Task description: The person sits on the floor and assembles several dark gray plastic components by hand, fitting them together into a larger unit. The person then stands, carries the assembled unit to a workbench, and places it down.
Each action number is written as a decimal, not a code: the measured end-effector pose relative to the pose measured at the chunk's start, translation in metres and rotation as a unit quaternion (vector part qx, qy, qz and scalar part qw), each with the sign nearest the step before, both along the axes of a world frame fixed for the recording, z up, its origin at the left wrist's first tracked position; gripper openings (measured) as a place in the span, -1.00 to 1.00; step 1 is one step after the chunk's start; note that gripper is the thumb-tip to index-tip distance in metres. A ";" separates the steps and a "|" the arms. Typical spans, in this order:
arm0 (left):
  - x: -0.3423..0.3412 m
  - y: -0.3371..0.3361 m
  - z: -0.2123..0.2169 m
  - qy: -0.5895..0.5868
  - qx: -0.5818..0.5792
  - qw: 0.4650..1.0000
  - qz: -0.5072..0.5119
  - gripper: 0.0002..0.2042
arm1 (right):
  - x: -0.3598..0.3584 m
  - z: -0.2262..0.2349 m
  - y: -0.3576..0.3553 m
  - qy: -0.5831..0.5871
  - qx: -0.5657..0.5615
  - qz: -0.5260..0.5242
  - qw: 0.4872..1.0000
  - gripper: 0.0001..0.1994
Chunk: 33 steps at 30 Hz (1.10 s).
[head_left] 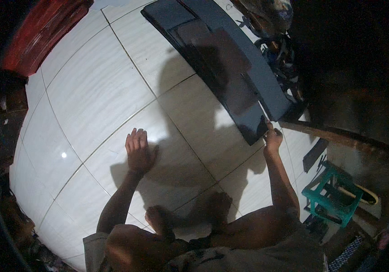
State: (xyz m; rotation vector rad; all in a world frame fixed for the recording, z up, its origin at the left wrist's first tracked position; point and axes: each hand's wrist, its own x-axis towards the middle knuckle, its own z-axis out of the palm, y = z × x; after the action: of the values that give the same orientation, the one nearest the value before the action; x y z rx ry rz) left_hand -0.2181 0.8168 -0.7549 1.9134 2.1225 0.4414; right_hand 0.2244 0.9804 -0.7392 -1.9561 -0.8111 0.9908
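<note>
My left hand (138, 152) hovers over or rests on the white tiled floor (113, 90), its fingers stretched out and nothing in it. Farther right, my right hand (273, 138) is at the near end of several long dark grey flat sheets (253, 124). Its fingers are curled closed, with the index finger and thumb close to the sheet's corner. Whatever they pinch is too dark and small to make out. Brownish rectangular pieces (226, 50) lie on top of the grey sheets. A thin white line shows between two sheets just beyond my fingers.
A green plastic stool (333, 195) stands at the right, near a wooden bar (335, 134). A small dark strip (315, 155) lies beside it. Red folded material (44, 36) is at the far left. Dark clutter (278, 59) lines the far right. My bare feet (158, 220) are on the tiles.
</note>
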 end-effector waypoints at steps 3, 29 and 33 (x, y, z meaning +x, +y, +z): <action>0.003 0.003 0.002 -0.001 -0.004 1.000 0.009 -0.36 | -0.001 0.013 -0.008 0.109 -0.078 -0.026 0.991 -0.61; 0.041 0.166 0.074 -0.190 -0.046 0.972 -0.129 -0.58 | -0.020 -0.007 -0.004 0.205 0.056 0.074 0.974 -0.54; 0.058 0.269 0.100 -0.159 0.102 0.968 -0.163 -0.52 | -0.015 -0.020 -0.009 0.232 0.088 0.108 0.963 -0.51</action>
State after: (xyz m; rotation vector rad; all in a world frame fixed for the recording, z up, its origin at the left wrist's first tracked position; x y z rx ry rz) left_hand -0.1599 1.0856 -0.6548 2.0833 1.5772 0.8549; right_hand 0.2096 0.9710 -0.7590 -1.4223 -0.8178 1.3889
